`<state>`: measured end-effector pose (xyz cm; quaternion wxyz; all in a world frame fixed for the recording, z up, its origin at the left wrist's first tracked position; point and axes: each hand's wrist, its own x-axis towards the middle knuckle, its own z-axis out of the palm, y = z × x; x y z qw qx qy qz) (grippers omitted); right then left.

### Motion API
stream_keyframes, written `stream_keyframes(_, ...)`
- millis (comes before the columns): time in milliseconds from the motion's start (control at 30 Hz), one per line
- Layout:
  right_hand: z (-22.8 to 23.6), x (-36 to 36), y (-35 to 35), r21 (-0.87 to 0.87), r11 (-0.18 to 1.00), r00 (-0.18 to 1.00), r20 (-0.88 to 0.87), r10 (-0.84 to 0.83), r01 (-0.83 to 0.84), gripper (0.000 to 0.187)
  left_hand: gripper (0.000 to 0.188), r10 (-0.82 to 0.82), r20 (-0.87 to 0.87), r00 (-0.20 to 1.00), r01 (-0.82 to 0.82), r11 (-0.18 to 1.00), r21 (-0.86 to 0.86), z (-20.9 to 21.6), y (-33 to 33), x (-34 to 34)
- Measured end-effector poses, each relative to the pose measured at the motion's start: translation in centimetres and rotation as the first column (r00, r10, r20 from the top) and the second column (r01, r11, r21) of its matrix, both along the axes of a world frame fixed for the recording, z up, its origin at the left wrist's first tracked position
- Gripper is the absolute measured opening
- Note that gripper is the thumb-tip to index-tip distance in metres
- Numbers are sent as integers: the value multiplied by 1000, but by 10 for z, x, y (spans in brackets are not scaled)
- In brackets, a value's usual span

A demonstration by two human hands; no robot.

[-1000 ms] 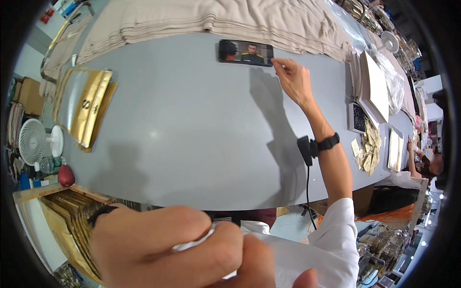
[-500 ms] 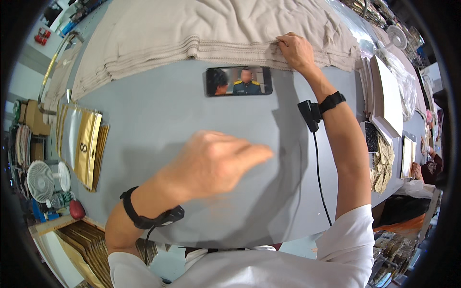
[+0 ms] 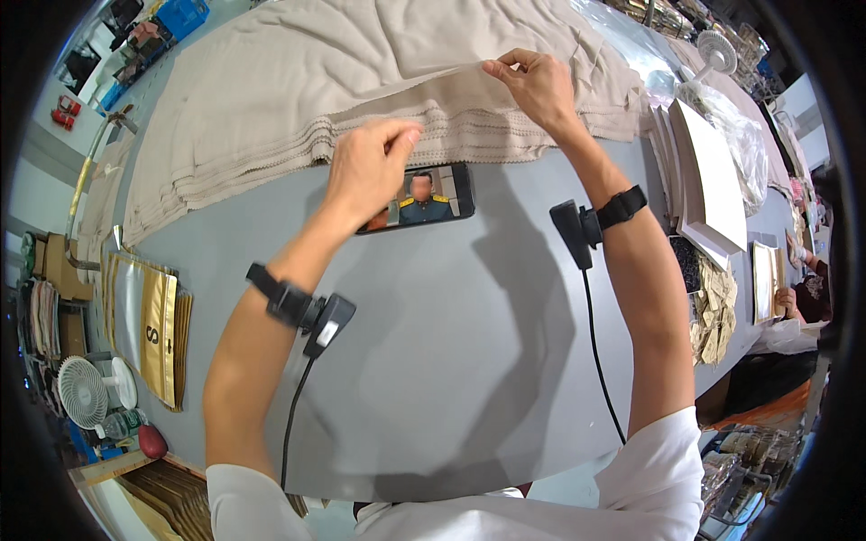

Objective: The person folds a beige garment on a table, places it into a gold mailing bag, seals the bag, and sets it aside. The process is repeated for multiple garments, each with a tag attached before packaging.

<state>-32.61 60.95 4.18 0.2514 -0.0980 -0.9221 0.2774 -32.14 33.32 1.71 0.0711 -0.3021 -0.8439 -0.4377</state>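
A stack of beige cloth pieces with scalloped edges covers the far side of the grey table. My right hand pinches the top layer by its edge and holds it raised above the layers underneath. Over the near edge of the stack is my left hand, its thumb and fingers drawn together; whether cloth lies between them is hidden. A phone playing a video lies just in front of the stack, partly covered by my left hand. Each wrist wears a black strap with a small cabled device.
Gold-edged plastic bags lie on the left of the table, near a white fan. White boards and crumpled tan paper are stacked at the right. Another person's hand shows at the far right.
My left hand has moved up and away from me to the cloth edge. My right hand has shifted slightly left and farther away, lifting the top layer. The phone appears lower and more tilted.
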Motion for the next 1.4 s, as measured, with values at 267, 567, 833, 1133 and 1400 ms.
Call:
stream_keyframes(267, -20, -3, -22, -215, 967, 973, -215, 87, -134, 41, 27, 296, -135, 946, -324, 892, -316, -30, 17, -92)
stream_keyframes(567, -58, -12, -29, -94, 980, 983, -75, 168, -175, 40, 25, 220, -233, 947, -284, 912, -295, -30, 8, -104)
stream_keyframes(833, -60, -7, -36, -17, 983, 983, 11, 186, -185, 51, 32, 325, -19, 946, -317, 908, -275, -23, 10, -120)
stream_keyframes(1133, -45, -17, -40, 6, 996, 960, -267, 89, -91, 33, 45, 238, -138, 961, -228, 970, 84, -11, 7, -64)
stream_keyframes(1400, -41, -6, -40, 93, 973, 803, -551, 227, -212, 44, 48, -458, 612, 645, -324, 562, 761, 9, 32, -77)
